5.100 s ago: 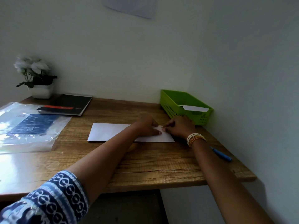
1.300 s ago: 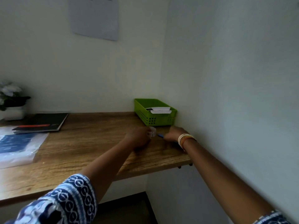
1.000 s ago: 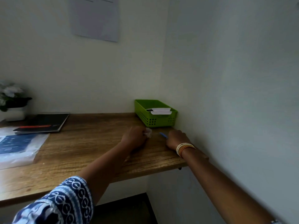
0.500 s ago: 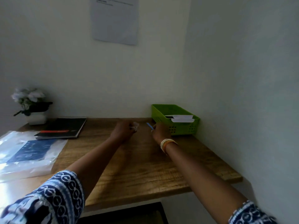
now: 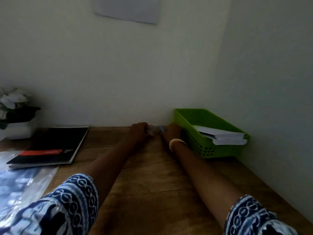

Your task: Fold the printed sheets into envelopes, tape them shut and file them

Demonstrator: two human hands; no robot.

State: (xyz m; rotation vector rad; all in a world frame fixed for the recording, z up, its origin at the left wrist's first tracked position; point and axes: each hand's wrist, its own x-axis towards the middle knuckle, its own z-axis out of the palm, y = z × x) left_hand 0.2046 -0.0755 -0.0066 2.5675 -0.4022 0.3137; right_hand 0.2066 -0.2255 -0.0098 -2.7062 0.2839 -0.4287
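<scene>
Both my arms reach to the far edge of the wooden desk (image 5: 152,175), close to the wall. My left hand (image 5: 138,131) is closed around a small clear roll of tape (image 5: 151,130). A few centimetres to its right, my right hand (image 5: 171,133) grips a thin blue pen-like tool (image 5: 161,128) that sticks up from its fingers. Just right of that hand stands a green plastic basket (image 5: 194,145) holding two folded white envelopes (image 5: 225,137). No loose sheet lies between my hands.
A black notebook with a red label (image 5: 50,146) lies at the left, a white potted flower (image 5: 15,116) behind it. A clear plastic sleeve with blue print (image 5: 22,182) covers the near left. The right wall meets the desk past the basket. A paper (image 5: 127,9) hangs above.
The envelope that lay under my hands 5 s ago is gone from the desk and the basket holds a second one. My hands picked up the tape and the blue tool and moved toward the wall.
</scene>
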